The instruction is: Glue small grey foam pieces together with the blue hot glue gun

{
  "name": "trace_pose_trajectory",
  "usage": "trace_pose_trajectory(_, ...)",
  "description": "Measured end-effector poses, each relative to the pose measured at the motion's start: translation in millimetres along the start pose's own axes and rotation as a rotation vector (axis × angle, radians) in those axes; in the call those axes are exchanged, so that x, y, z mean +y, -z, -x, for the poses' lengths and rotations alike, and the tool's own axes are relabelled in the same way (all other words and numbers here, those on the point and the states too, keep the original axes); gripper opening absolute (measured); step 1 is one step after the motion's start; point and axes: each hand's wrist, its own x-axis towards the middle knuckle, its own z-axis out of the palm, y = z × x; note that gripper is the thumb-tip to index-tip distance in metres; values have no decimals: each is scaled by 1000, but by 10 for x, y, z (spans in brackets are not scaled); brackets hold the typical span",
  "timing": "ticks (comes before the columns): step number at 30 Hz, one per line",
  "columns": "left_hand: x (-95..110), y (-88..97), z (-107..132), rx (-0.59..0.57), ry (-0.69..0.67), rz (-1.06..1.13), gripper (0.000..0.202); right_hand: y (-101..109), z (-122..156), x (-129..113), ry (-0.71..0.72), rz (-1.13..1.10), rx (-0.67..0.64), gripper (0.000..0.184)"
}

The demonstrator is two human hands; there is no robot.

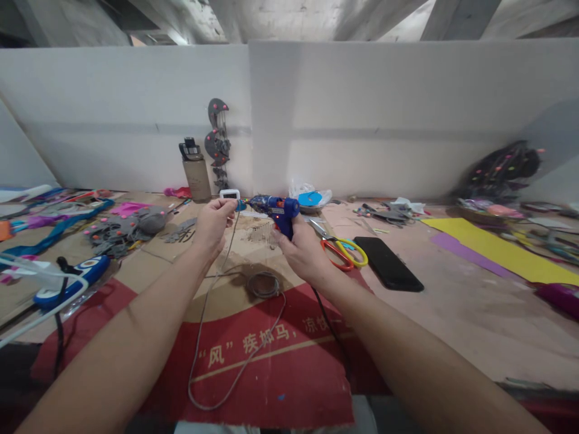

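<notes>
My right hand (302, 248) is wrapped round the handle of a blue hot glue gun (286, 209), its nozzle pointing left. Just left of the nozzle, my left hand (211, 228) pinches a small blue piece (241, 205) between thumb and fingertips. A thin grey cord (230, 246) hangs down from those fingertips and runs to a loose coil (263, 283) on the cardboard. Whether the cord is fixed to the blue piece, and whether the nozzle touches it, I cannot tell. The gun's dark power cable (329, 322) trails below my right wrist.
Scissors (346, 250) with red and yellow handles and a black phone (392, 263) lie to the right. A bottle (196, 175) stands by the wall (362, 90). Grey felt pieces (124, 231) and a blue power strip (75, 280) are left. Red printed cardboard (271, 386) covers the front.
</notes>
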Motion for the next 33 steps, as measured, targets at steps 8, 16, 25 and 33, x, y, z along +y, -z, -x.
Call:
trace_pose_trajectory(8, -5, -58, 43, -42, -6, 31, 14, -1, -151, 464, -434, -99, -99, 16)
trace_pose_trajectory(16, 64, -117, 214, -18, -451, -483, 8, 86, -119, 507, -227, 483, 114, 22)
trace_pose_trajectory(25, 73, -66, 219, -141, -947, -778, 4, -290, -230, -142, -430, -851, 0, 28)
trace_pose_trajectory(33, 55, -145, 291, -97, -524, -615, 8, -335, -214, -99, -371, -717, 44, 12)
